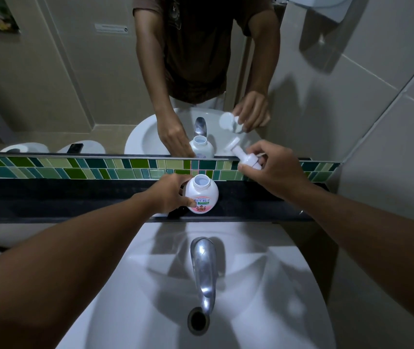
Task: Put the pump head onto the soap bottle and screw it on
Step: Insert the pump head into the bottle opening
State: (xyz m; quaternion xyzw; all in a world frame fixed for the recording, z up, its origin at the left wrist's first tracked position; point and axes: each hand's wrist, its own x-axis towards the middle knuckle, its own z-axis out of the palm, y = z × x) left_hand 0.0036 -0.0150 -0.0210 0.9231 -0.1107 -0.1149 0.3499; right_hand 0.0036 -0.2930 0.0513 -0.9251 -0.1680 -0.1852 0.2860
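A round white soap bottle (202, 195) with a pink and green label stands upright on the dark ledge, its threaded neck open at the top. My left hand (169, 196) grips its left side, thumb across the label. My right hand (275, 170) holds the white pump head (245, 157) in the air, up and to the right of the bottle, tilted with its nozzle pointing up-left. The pump head and the bottle are apart. The mirror behind repeats both hands and both objects.
A white basin (263, 285) with a chrome tap (203, 263) and a drain hole lies below the black ledge (75, 197). A green mosaic tile strip (75, 168) and a wall mirror (75, 84) rise behind it. A tiled wall closes the right side.
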